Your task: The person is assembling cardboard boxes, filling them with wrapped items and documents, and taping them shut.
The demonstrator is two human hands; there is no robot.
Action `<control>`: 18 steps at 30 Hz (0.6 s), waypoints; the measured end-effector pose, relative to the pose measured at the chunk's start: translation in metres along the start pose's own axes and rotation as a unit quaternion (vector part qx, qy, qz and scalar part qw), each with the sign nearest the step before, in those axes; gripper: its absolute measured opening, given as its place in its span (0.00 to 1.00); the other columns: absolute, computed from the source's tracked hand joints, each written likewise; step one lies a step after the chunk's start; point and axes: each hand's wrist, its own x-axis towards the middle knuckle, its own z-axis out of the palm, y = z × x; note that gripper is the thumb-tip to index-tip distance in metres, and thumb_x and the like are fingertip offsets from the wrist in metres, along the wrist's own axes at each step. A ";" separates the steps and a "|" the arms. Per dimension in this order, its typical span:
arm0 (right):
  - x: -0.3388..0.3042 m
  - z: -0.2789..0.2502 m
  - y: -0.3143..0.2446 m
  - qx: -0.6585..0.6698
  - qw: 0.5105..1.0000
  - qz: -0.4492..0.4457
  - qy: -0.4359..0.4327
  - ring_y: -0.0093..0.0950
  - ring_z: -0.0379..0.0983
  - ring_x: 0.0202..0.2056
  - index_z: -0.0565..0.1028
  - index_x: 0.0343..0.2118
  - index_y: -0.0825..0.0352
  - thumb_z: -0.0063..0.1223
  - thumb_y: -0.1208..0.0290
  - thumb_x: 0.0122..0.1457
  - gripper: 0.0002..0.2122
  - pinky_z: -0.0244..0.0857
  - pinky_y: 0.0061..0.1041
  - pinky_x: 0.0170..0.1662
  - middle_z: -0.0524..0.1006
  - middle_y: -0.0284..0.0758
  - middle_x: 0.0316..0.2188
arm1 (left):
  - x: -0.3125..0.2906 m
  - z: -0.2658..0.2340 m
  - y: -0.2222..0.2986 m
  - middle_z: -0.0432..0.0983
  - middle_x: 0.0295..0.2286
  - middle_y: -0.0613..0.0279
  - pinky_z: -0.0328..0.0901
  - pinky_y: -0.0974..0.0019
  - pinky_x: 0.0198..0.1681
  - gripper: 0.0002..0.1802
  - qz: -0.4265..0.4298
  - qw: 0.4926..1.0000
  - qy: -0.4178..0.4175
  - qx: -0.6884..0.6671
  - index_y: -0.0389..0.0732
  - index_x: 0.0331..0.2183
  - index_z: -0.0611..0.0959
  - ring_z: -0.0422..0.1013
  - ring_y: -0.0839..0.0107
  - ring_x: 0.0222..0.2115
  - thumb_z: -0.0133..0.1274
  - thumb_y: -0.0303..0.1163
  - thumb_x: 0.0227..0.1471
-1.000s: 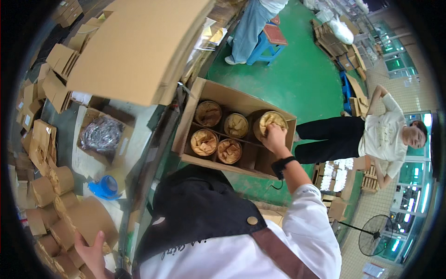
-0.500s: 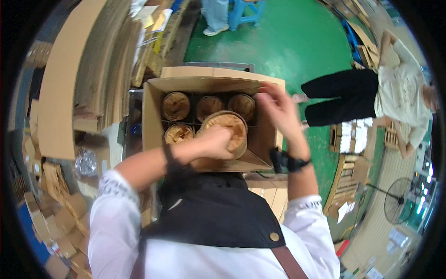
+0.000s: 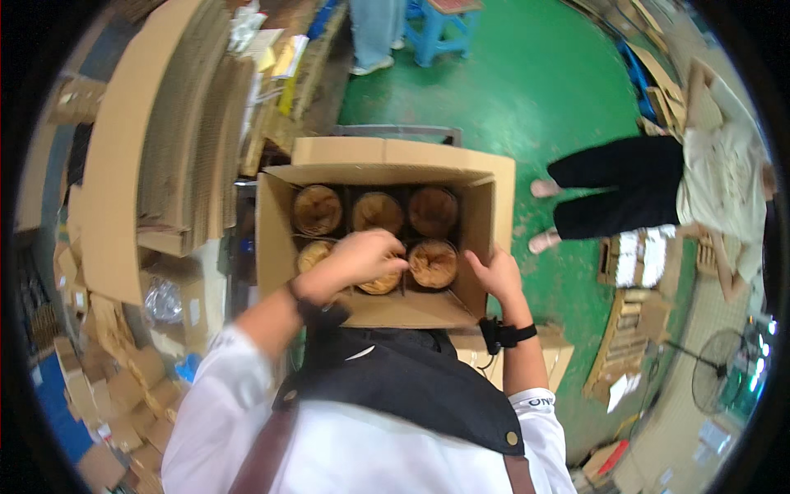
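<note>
Baskets of woven bamboo, round and light brown, fill an open cardboard box (image 3: 374, 169) that stands in front of the person, divided inside by dark cardboard strips into six cells, three in the far row and three in the near row. The left hand (image 3: 358, 259) lies over the middle cell of the near row, fingers curled down and closed on the rim of the basket (image 3: 380, 284) there; only the lower edge of this basket shows under the hand, tan with a darker band. Just right of this grip sits another basket (image 3: 433, 262), its top woven in a loose pattern, seated in its own cell. The right hand (image 3: 494, 276) is on the right wall of the box, fingers spread and pressed flat on the cardboard, the thumb pointing toward the baskets; it holds nothing. Left of the grip, one more basket (image 3: 313, 253) is partly hidden by the wrist. Beyond the grip, the far row holds three baskets, the left one (image 3: 318, 209) the clearest, all darker in the shadow of the box. Each wrist wears a black band. Farther right, a person in black trousers (image 3: 625, 185) sits on the green floor (image 3: 510, 90), well apart from the box.
</note>
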 end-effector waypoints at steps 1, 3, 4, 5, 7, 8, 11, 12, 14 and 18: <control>0.010 -0.006 0.005 -0.046 0.998 -0.002 -0.037 0.46 0.74 0.36 0.74 0.40 0.74 0.53 0.49 0.51 0.27 0.67 0.36 0.40 0.76 0.53 0.30 | -0.030 -0.035 0.010 0.74 0.34 0.50 0.64 0.58 0.41 0.21 -0.045 0.987 0.150 0.041 0.37 0.38 0.78 0.70 0.55 0.40 0.60 0.39 0.42; 0.025 -0.021 -0.008 -0.027 0.992 0.037 -0.116 0.47 0.73 0.39 0.75 0.38 0.72 0.53 0.54 0.52 0.22 0.67 0.38 0.42 0.76 0.53 0.34 | -0.103 -0.068 -0.002 0.74 0.35 0.46 0.63 0.57 0.44 0.31 -0.174 0.854 0.411 0.266 0.33 0.45 0.73 0.69 0.55 0.42 0.63 0.37 0.39; 0.028 -0.018 -0.005 0.032 0.994 -0.007 -0.106 0.48 0.73 0.39 0.75 0.38 0.72 0.51 0.57 0.53 0.19 0.66 0.39 0.41 0.76 0.52 0.34 | -0.136 -0.066 -0.028 0.73 0.37 0.42 0.64 0.57 0.45 0.37 -0.230 0.836 0.411 0.282 0.30 0.49 0.67 0.69 0.53 0.42 0.63 0.39 0.40; 0.031 -0.016 -0.011 0.006 0.992 0.015 -0.124 0.49 0.73 0.39 0.75 0.38 0.72 0.50 0.60 0.55 0.17 0.66 0.40 0.41 0.76 0.52 0.33 | -0.163 -0.048 -0.064 0.72 0.38 0.37 0.64 0.57 0.45 0.43 -0.291 0.813 0.411 0.293 0.26 0.53 0.61 0.69 0.50 0.42 0.62 0.40 0.41; 0.039 -0.005 0.003 -0.016 0.995 -0.059 -0.082 0.51 0.72 0.38 0.75 0.34 0.74 0.50 0.62 0.54 0.16 0.66 0.41 0.40 0.75 0.55 0.31 | -0.176 -0.023 -0.119 0.76 0.34 0.42 0.65 0.53 0.42 0.24 -0.363 0.868 0.281 -0.191 0.32 0.42 0.77 0.73 0.49 0.37 0.56 0.40 0.47; 0.046 0.003 0.031 0.009 0.995 -0.083 -0.051 0.50 0.73 0.36 0.74 0.31 0.76 0.51 0.63 0.53 0.16 0.66 0.40 0.37 0.75 0.55 0.28 | -0.159 -0.031 -0.110 0.76 0.30 0.42 0.66 0.50 0.40 0.17 -0.357 0.889 0.286 0.007 0.34 0.33 0.81 0.72 0.47 0.35 0.55 0.38 0.47; 0.060 0.004 0.060 0.040 0.993 -0.103 -0.038 0.38 0.72 0.27 0.74 0.28 0.77 0.52 0.67 0.52 0.13 0.65 0.34 0.29 0.75 0.46 0.22 | -0.142 -0.060 -0.083 0.74 0.27 0.38 0.67 0.50 0.38 0.14 -0.348 0.901 0.258 -0.027 0.31 0.29 0.80 0.72 0.45 0.33 0.52 0.34 0.45; 0.064 0.008 0.058 0.004 0.993 -0.118 -0.015 0.27 0.70 0.23 0.75 0.29 0.77 0.50 0.70 0.52 0.12 0.64 0.31 0.28 0.76 0.38 0.21 | -0.141 -0.056 -0.093 0.74 0.27 0.38 0.67 0.50 0.38 0.13 -0.344 0.902 0.259 -0.006 0.31 0.27 0.80 0.73 0.46 0.32 0.52 0.33 0.43; 0.054 0.004 0.042 0.084 0.985 -0.140 -0.047 0.27 0.72 0.31 0.74 0.35 0.78 0.50 0.72 0.52 0.13 0.66 0.28 0.36 0.78 0.39 0.29 | -0.151 -0.051 -0.098 0.74 0.25 0.38 0.68 0.50 0.35 0.13 -0.326 0.903 0.281 0.006 0.30 0.24 0.81 0.74 0.46 0.29 0.50 0.32 0.41; 0.040 -0.001 0.038 -0.044 0.998 -0.017 -0.045 0.34 0.73 0.30 0.73 0.33 0.77 0.52 0.70 0.55 0.12 0.65 0.30 0.37 0.77 0.45 0.27 | -0.130 -0.041 -0.098 0.73 0.20 0.38 0.67 0.49 0.29 0.22 -0.319 0.895 0.310 -0.020 0.29 0.21 0.79 0.73 0.45 0.23 0.52 0.42 0.49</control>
